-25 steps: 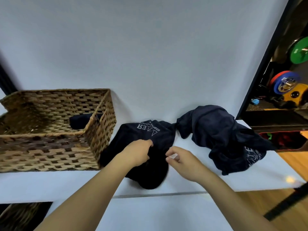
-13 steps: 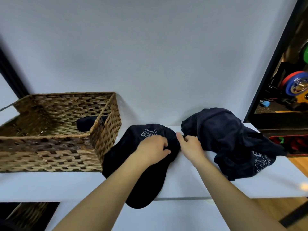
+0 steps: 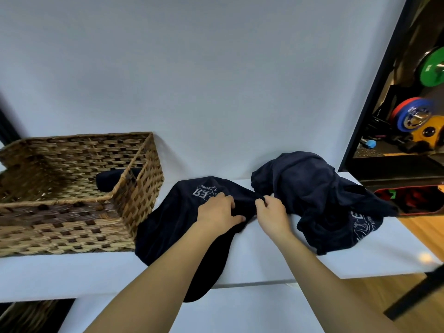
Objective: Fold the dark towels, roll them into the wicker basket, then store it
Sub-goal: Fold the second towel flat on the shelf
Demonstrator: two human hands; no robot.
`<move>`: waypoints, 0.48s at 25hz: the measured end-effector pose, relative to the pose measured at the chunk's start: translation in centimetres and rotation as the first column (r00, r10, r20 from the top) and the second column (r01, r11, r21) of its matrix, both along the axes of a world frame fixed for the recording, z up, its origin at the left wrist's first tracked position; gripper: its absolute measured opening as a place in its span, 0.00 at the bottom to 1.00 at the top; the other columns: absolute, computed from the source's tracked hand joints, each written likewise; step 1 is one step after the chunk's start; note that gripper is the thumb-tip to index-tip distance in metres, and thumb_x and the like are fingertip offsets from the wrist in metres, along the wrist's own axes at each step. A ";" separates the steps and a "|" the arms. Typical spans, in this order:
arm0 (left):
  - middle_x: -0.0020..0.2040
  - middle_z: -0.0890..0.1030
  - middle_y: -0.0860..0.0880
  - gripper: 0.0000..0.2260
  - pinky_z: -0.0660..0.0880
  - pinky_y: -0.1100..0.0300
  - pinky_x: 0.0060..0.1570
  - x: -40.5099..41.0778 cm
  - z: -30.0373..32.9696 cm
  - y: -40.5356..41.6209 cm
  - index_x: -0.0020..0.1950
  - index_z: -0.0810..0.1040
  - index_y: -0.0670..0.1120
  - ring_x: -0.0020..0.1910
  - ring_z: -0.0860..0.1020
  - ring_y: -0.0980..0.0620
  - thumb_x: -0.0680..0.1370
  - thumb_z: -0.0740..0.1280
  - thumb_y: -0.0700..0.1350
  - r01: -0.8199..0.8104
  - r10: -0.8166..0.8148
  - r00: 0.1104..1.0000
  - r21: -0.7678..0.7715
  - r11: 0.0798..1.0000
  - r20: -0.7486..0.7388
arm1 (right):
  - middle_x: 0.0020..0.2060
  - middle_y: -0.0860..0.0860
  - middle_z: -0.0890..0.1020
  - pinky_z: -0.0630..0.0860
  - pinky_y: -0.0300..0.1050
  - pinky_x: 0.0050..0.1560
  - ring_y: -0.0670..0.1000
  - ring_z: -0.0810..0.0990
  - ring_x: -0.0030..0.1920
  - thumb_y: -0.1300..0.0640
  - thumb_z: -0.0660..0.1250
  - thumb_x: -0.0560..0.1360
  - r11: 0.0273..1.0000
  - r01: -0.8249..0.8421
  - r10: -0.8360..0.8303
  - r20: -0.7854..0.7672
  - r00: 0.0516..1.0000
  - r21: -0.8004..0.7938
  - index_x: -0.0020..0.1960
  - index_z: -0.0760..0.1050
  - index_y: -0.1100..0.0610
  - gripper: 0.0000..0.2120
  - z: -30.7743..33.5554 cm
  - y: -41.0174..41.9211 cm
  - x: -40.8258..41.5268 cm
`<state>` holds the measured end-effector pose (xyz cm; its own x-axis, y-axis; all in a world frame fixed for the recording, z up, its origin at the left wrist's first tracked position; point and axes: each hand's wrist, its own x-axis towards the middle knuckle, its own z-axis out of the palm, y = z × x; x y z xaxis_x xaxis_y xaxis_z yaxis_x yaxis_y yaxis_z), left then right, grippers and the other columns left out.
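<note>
i see the wicker basket [image 3: 72, 195] left of my grips on the tabletop [image 3: 276, 258], one dark roll [image 3: 109, 182] already inside. the flat towel [image 3: 182, 227] now hangs further over the edge. my left hand [image 3: 219, 211] has moved onto it, pressing; my right hand [image 3: 271, 211] now pinches its corner beside the towel heap [image 3: 319, 195], so folding starts.

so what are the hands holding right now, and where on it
Both are on the spread dark towel. The right hand pinches its right edge near the top; the left hand rests on its middle beside the logo, fingers slightly curled into the cloth.
</note>
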<state>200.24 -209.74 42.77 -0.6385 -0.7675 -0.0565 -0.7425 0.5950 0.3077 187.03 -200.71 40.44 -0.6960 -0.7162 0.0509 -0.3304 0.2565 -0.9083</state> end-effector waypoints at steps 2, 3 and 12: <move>0.58 0.73 0.54 0.22 0.75 0.51 0.57 0.1 0.2 -0.1 0.61 0.76 0.52 0.58 0.74 0.51 0.73 0.72 0.63 0.033 -0.033 0.999 0.029 0.999 0.020 | 0.29 0.50 0.61 0.59 0.46 0.31 0.49 0.59 0.31 0.61 0.59 0.76 1.000 0.009 -0.009 0.010 1.000 -0.009 0.34 0.56 0.55 0.15 0.0 -0.1 -0.2; 0.58 0.74 0.54 0.20 0.75 0.51 0.57 0.1 0.2 -0.2 0.61 0.77 0.52 0.58 0.75 0.51 0.74 0.72 0.62 0.049 -0.049 0.999 0.014 0.999 0.021 | 0.29 0.50 0.61 0.59 0.46 0.31 0.49 0.59 0.31 0.61 0.59 0.76 1.000 0.015 -0.015 0.006 1.000 -0.015 0.34 0.56 0.55 0.15 -0.3 -0.2 -0.4; 0.49 0.80 0.57 0.13 0.76 0.54 0.49 1.5 0.3 0.3 0.50 0.75 0.53 0.49 0.79 0.53 0.78 0.64 0.61 -0.100 0.125 0.962 0.114 0.988 -0.242 | 0.36 0.47 0.76 0.70 0.48 0.47 0.48 0.73 0.39 0.51 0.64 0.76 0.967 -0.248 0.249 0.014 0.968 -0.051 0.42 0.74 0.60 0.12 -1.5 0.0 -0.7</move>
